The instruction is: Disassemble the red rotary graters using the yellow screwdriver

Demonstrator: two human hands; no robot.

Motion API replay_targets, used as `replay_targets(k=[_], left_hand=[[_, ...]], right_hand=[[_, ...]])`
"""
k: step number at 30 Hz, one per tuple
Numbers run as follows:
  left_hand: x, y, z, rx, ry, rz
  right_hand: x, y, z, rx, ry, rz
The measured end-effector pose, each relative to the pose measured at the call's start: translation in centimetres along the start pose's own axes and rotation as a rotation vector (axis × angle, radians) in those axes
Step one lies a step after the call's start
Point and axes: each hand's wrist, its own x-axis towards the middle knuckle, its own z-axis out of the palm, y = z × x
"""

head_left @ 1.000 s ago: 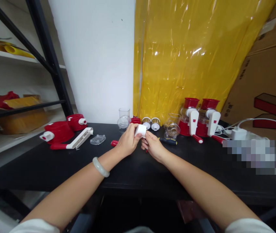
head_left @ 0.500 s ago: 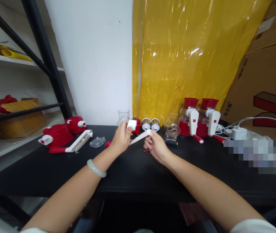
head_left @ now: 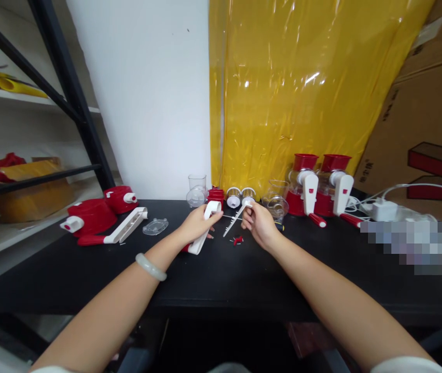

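My left hand (head_left: 199,221) is closed around a white crank handle (head_left: 204,239), whose red grip (head_left: 185,248) points down toward the table. The handle's wide round end shows above my thumb. Between the fingertips of my right hand (head_left: 260,224) is a slim white cover strip (head_left: 233,221), pinched at its upper end, with small pegs along one edge. The two parts are apart. Below the strip lies a small red piece with screws (head_left: 238,240). Behind my hands lies a screwdriver (head_left: 280,227), partly hidden by my right hand.
On the left are red bases (head_left: 93,217), another crank handle (head_left: 129,226) and a clear disc (head_left: 155,226). Metal drums (head_left: 233,197) and clear housings (head_left: 197,190) stand at the back. Two assembled red-and-white grinders (head_left: 302,191) and white cables (head_left: 403,185) are on the right.
My left hand has turned the crank handle, so its length now shows. My right hand has moved slightly up and right with the cover strip, uncovering the small red piece.
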Motion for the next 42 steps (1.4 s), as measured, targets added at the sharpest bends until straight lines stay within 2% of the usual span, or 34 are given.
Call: replay_targets(k=[3, 7, 12, 17, 28, 31, 35, 37, 42], left_hand=[[0.0, -0.5, 0.0, 0.157, 0.004, 0.065], [0.1, -1.1, 0.2, 0.417, 0.038, 0.241], [0.1, -1.8, 1.1, 0.591, 0.007, 0.242], [0.0, -2.0, 1.6, 0.615, -0.06, 0.238], [0.2, -2.2, 1.8, 0.602, -0.075, 0.212], [-0.1, -1.6, 1.8, 0.574, -0.053, 0.237], [-1.3, 0.5, 1.3, 0.393, 0.108, 0.446], [-2.2, 1.8, 0.9, 0.331, 0.076, 0.506], [-4.4, 3.8, 0.4, 0.642, 0.028, 0.553]], right_hand=[[0.1, 0.2, -0.1, -0.008, 0.004, 0.001], [0.1, 0.4, -0.1, -0.021, -0.003, 0.005], [0.0, 0.7, 0.0, -0.035, -0.006, 0.019], [0.0, 1.0, 0.1, -0.042, -0.017, 0.037], [0.1, 1.5, -0.1, -0.056, -0.037, 0.052], [0.1, 1.5, -0.2, -0.06, -0.036, 0.049], [-0.1, 1.1, -0.2, -0.037, -0.049, 0.045], [-0.2, 0.9, -0.1, -0.008, -0.063, 0.038], [-0.9, 0.4, 0.5, 0.072, -0.099, 0.066]])
